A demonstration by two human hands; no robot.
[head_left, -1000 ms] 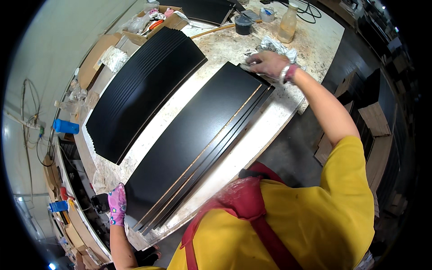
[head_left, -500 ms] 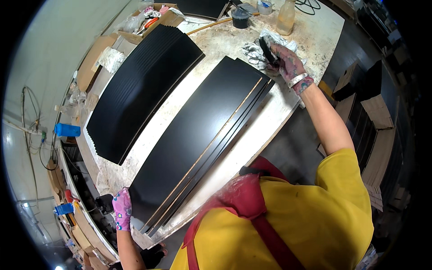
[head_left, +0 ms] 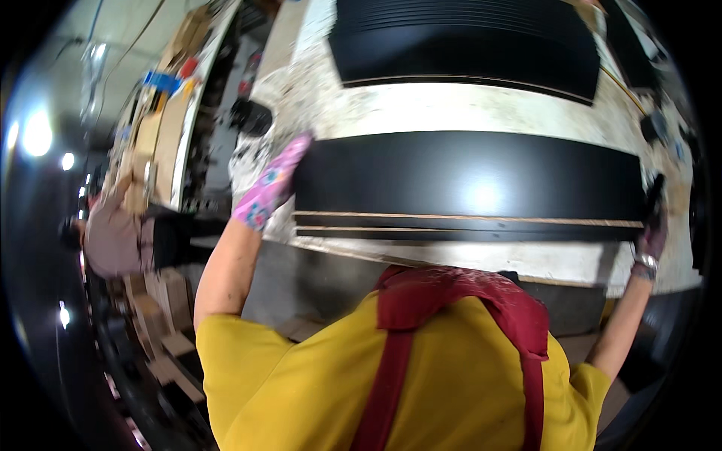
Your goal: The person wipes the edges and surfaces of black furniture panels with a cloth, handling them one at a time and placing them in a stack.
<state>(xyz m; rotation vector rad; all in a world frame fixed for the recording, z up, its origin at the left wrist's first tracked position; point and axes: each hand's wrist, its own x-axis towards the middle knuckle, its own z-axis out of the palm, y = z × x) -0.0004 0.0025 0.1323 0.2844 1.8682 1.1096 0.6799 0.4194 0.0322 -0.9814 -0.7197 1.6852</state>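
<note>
A few long black panels lie stacked on the whitish, stained table (head_left: 421,109), the top black panel (head_left: 451,173) smooth and glossy, with strips of raw wood colour along the near edges. My left hand (head_left: 272,184), in a pink flowered glove, rests against the left end of this stack with its fingers stretched along the edge. At the right end, my right hand (head_left: 653,233), in a dark stained glove, grips a black pad (head_left: 656,189). That pad is at the panel's right edge; whether it touches is hard to make out.
Several more black boards (head_left: 466,45) form a fanned stack across the table. A dark cup (head_left: 653,126) stands at far right beside a thin stick (head_left: 623,89); a black container (head_left: 252,118) is at the left corner. Another person (head_left: 116,237) works at a bench to the left.
My view has turned, so the panels now run level across it. My right hand has come from the crumpled cloth to the panel's right end with the pad. My left hand stays at the left end.
</note>
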